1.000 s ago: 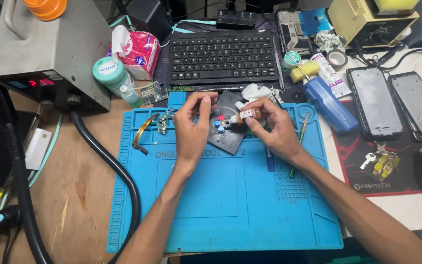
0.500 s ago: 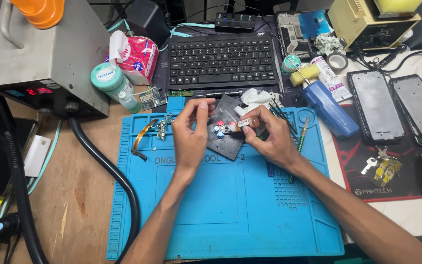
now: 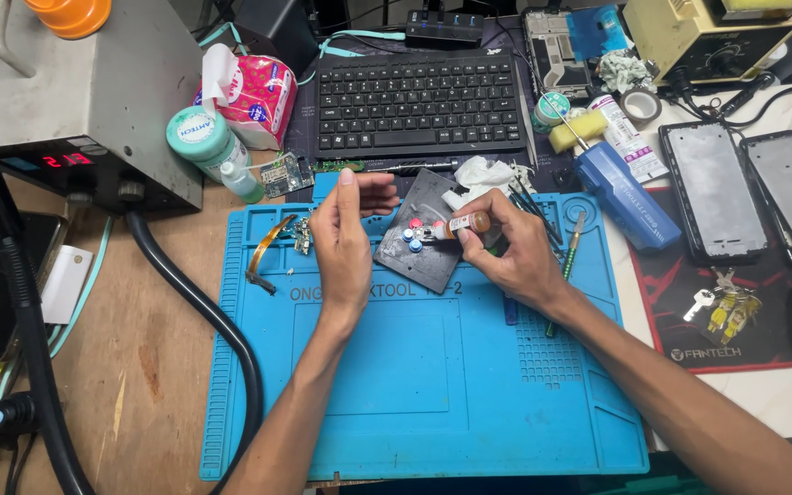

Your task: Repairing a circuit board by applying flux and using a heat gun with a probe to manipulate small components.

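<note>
My right hand pinching a small brown bottle, tip over the dark grey plate on the blue mat, my left hand steadying that plate's left edge, fingers extended, black keyboard behind.

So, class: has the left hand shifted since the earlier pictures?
Yes. The left hand has opened, its fingers now reaching up toward the keyboard.
</note>
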